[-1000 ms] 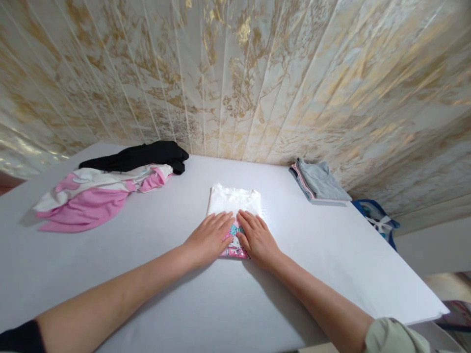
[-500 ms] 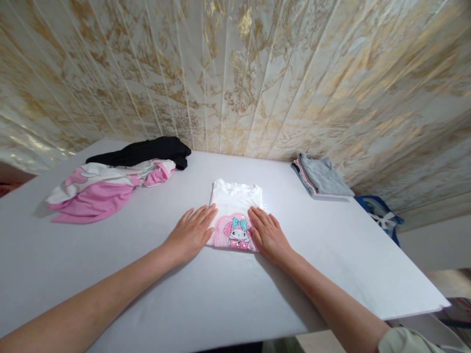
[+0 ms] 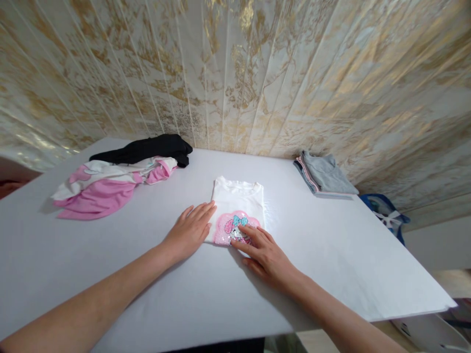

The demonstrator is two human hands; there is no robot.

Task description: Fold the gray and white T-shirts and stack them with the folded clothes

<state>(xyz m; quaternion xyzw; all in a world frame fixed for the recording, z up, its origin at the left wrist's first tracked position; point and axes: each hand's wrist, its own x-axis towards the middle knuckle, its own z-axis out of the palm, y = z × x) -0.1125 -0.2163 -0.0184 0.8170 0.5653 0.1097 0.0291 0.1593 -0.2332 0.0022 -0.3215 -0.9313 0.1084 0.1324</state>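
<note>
A white T-shirt (image 3: 239, 194) lies folded into a small rectangle on the white table, its neckline toward the wall. Its front carries a pink sequinned cartoon print with a turquoise bow. My left hand (image 3: 191, 226) rests flat with outstretched fingers along the shirt's left edge, fingertips touching the cloth. Over the lower right of the print is my right hand (image 3: 267, 252), palm down and fingers apart, covering part of the picture. Neither hand grasps anything.
Rumpled pink and white clothing (image 3: 106, 193) and a black garment (image 3: 147, 148) lie at the table's back left. A stack of folded clothes (image 3: 327, 174), grey on top, sits at the back right. Beyond the right edge is a blue bag (image 3: 386, 213). A gold-patterned curtain (image 3: 228, 73) hangs behind.
My right hand has moved from the shirt's right edge leftward and toward me, onto the lower print, with its fingers more spread. My left hand stays at the left edge.
</note>
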